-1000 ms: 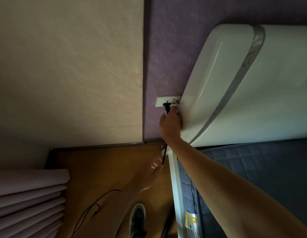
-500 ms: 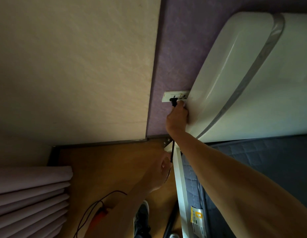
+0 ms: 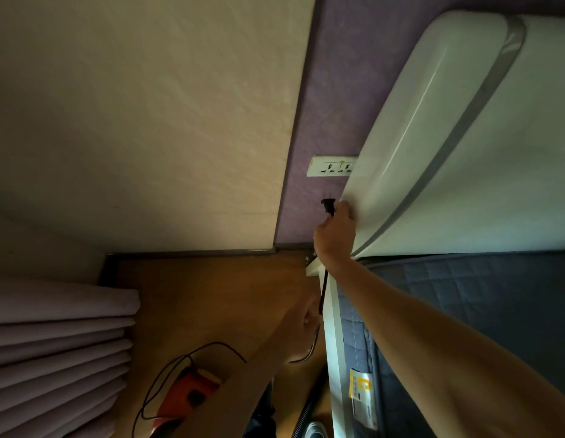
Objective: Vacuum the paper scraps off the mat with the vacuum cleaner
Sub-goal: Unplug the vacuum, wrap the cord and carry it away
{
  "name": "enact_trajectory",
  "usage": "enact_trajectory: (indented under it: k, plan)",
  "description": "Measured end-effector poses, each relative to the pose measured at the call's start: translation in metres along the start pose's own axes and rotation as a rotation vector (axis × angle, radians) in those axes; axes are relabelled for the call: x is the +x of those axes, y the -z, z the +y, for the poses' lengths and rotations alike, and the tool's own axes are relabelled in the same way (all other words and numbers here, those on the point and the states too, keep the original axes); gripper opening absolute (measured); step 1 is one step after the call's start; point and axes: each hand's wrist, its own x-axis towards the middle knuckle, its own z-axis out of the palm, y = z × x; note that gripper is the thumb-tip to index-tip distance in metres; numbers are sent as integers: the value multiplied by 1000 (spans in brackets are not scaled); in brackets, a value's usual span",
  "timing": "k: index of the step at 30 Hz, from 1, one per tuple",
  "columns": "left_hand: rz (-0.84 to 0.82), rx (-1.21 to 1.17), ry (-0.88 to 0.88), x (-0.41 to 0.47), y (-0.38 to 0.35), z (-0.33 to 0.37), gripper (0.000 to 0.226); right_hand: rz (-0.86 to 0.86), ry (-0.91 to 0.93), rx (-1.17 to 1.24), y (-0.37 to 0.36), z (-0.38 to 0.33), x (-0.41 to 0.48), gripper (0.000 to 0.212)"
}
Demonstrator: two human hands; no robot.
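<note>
My right hand (image 3: 335,233) holds a black plug (image 3: 327,206) with its prongs bare, a short way below the white wall socket (image 3: 331,166) on the purple wall. The plug's black cord (image 3: 322,295) runs down to my left hand (image 3: 301,327), which is closed around it near the bed's edge. An orange vacuum cleaner (image 3: 186,395) lies on the wooden floor at the bottom, with cord looped over it. Its dark ribbed hose (image 3: 309,409) shows beside the bed frame. No mat or paper scraps are in view.
A white padded headboard (image 3: 464,137) stands against the wall, half covering the socket. Below it lies a dark blue quilted mattress (image 3: 483,298) in a white frame. Pale folded curtains (image 3: 53,358) hang at the left. A shoe (image 3: 315,431) shows at the bottom.
The plug was in the socket before; now my right hand has pulled it out and lowered it. The camera view has shifted, bringing the orange vacuum cleaner into sight.
</note>
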Motion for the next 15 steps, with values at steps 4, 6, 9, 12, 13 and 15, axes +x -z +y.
enact_trajectory:
  k: [4,6,9,12,13,15]
  plan:
    - [60,-23,105,-10,-6,-1,30,44,65,22,18,-5,-13,22]
    - [50,-38,135,-17,-8,3,27,33,138,38,29,-10,-20,22]
    - [85,-71,176,-34,-14,10,19,5,256,36,47,-15,-33,23]
    - [187,-142,170,-58,-23,21,20,-39,358,30,65,-19,-47,21]
    - [216,-150,153,-68,-26,26,23,-51,385,37,70,-21,-54,21]
    - [262,-154,91,-89,-30,36,28,-88,450,71,82,-26,-66,20]
